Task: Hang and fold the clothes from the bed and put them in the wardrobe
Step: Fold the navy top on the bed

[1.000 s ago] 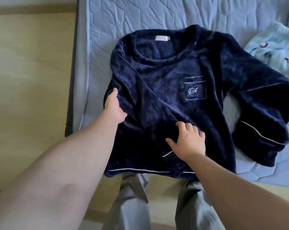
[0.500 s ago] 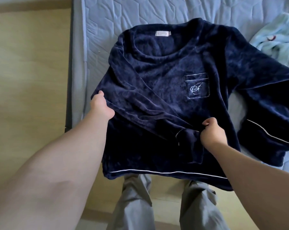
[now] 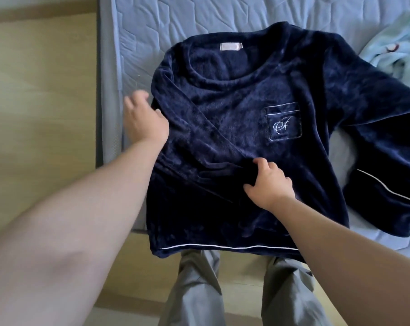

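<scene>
You're on the fold step: the sweater (image 3: 234, 118) lies face-up at the near left corner of the bed (image 3: 152, 24), hem over the bed's near edge. One sleeve (image 3: 199, 142) is crossed over the front and the other sleeve (image 3: 375, 161) is spread toward the bed's right side, near a pale blue garment (image 3: 392, 50). Your left grip (image 3: 145, 121) sits at the sweater's edge by the bed's left side, fingers loose and blurred, grasping nothing visible; your right grip (image 3: 268, 184) has fingers curled into the crossed sleeve, grasping its fabric. Next move, likely: lay that sleeve flat, then fetch the spread sleeve and cross it over. The fabric looks plush, so press out the bulk.
</scene>
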Demonstrator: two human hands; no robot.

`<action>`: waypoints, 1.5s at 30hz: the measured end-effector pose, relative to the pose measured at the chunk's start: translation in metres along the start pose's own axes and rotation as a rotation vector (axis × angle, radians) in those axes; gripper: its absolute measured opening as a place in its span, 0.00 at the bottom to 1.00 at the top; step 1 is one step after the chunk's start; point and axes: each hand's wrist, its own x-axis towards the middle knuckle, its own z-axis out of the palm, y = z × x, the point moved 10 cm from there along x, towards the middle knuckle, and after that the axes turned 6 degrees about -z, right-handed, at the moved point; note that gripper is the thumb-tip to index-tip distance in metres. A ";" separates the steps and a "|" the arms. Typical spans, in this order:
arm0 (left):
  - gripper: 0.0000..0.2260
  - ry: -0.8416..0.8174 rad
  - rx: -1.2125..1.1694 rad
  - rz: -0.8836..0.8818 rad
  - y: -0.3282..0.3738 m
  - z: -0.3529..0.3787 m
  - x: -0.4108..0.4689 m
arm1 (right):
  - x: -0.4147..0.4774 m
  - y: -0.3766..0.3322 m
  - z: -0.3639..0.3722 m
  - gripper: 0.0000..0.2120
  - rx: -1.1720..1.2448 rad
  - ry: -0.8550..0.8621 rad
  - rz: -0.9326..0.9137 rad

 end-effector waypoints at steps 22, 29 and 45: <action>0.23 -0.060 0.606 0.696 0.137 0.073 0.023 | -0.035 0.132 -0.012 0.20 0.516 0.285 0.759; 0.19 -0.339 0.555 1.191 0.034 0.070 -0.113 | -0.069 0.140 0.010 0.19 1.060 0.438 0.722; 0.14 -0.253 0.923 0.868 0.023 0.064 -0.055 | -0.087 0.123 0.019 0.45 0.422 0.304 0.213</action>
